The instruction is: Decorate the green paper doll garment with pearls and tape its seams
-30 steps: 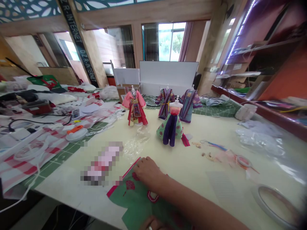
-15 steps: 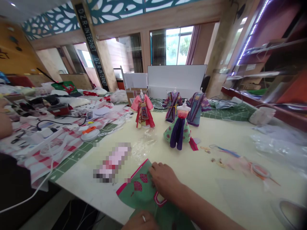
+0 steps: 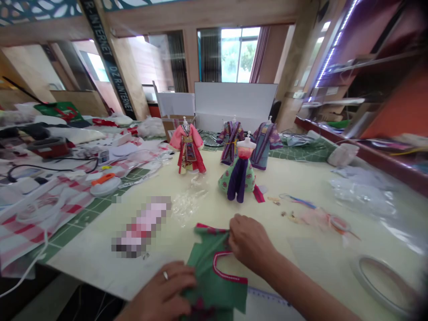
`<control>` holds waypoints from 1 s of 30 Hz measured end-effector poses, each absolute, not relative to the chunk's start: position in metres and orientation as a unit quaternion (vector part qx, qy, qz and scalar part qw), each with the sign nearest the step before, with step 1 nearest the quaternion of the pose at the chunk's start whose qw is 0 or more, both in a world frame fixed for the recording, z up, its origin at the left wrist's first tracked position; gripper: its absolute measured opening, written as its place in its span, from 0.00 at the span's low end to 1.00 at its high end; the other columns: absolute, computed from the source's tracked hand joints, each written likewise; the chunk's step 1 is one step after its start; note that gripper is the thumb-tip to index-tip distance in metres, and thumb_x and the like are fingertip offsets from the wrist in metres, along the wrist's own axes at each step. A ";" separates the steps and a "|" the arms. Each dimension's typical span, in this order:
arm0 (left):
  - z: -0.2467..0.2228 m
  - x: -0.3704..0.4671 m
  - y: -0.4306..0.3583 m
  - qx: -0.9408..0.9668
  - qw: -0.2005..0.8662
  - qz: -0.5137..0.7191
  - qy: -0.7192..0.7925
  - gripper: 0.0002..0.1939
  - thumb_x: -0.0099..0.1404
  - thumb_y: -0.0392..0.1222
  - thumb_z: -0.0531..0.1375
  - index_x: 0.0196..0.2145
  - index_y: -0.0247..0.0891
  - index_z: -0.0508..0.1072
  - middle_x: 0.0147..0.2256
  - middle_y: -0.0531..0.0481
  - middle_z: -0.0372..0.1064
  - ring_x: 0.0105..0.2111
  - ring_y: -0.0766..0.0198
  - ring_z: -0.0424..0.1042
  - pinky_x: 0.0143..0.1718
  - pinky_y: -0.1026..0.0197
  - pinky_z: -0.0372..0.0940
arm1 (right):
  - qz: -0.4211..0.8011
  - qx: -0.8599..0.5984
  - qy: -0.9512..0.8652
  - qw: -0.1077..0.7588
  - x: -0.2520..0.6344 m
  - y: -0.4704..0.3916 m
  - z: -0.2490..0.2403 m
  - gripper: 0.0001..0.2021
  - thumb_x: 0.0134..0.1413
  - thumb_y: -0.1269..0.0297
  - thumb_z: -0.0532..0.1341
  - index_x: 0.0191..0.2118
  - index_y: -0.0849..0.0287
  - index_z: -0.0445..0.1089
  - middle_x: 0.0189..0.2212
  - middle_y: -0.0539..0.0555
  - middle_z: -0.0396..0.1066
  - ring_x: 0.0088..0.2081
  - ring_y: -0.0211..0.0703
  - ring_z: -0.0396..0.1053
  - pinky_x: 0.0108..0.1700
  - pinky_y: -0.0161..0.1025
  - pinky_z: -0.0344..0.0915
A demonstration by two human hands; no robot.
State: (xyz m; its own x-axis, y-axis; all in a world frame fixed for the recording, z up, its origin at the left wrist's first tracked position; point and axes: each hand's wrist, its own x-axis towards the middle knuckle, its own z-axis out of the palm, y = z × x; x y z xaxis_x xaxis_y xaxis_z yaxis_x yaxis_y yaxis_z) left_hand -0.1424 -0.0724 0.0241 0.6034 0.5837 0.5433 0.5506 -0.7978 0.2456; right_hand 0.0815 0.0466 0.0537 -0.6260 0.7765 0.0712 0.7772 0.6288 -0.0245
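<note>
A green doll-sized garment piece (image 3: 214, 267) with pink trim and a curved, trimmed cutout lies near the table's front edge, bunched toward its top. My right hand (image 3: 249, 236) pinches its upper edge beside the cutout. Wearing a ring, my left hand (image 3: 170, 285) has its fingers curled at the left edge of the cloth; its fingertips are partly blurred. Under the cloth's lower right, part of a ruler (image 3: 270, 296) shows.
Beyond the hands stand a pink-red dressed doll form (image 3: 187, 149), a green-and-purple one (image 3: 239, 174) and two purple-robed ones. A tape roll (image 3: 359, 267) lies right, near threads and small trinkets (image 3: 290, 217). A blurred-out pink item (image 3: 142, 227) lies left, beside clear plastic film (image 3: 189, 203).
My right hand has lifted and folded the garment piece's upper edge to the right, hiding its fan patterns. My left hand has come up to its left edge. The view has shifted right.
</note>
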 end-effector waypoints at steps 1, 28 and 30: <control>0.036 -0.149 -0.066 0.889 0.036 0.287 0.356 0.13 0.61 0.27 0.50 0.34 0.40 0.71 0.47 0.44 0.70 0.53 0.56 0.64 0.52 0.54 0.63 | -0.002 -0.459 -0.888 0.039 0.096 0.041 0.055 0.06 0.55 0.76 0.53 0.33 0.62 0.65 0.31 0.55 0.67 0.34 0.46 0.67 0.34 0.40 0.61; 0.031 -0.129 0.010 0.761 0.225 0.177 0.583 0.05 0.55 0.33 0.53 0.24 0.38 0.66 0.29 0.49 0.67 0.34 0.57 0.65 0.41 0.53 0.59 | 0.088 -0.471 -0.876 0.048 0.138 0.057 0.033 0.06 0.51 0.78 0.58 0.28 0.61 0.66 0.30 0.51 0.66 0.35 0.43 0.63 0.41 0.42 0.59; 0.034 -0.127 0.008 0.743 0.265 0.212 0.577 0.04 0.54 0.33 0.52 0.26 0.38 0.65 0.34 0.49 0.69 0.37 0.58 0.67 0.42 0.55 0.60 | 0.112 -0.474 -0.869 0.093 0.147 0.053 0.034 0.07 0.48 0.78 0.56 0.28 0.60 0.65 0.32 0.53 0.66 0.38 0.45 0.63 0.43 0.42 0.58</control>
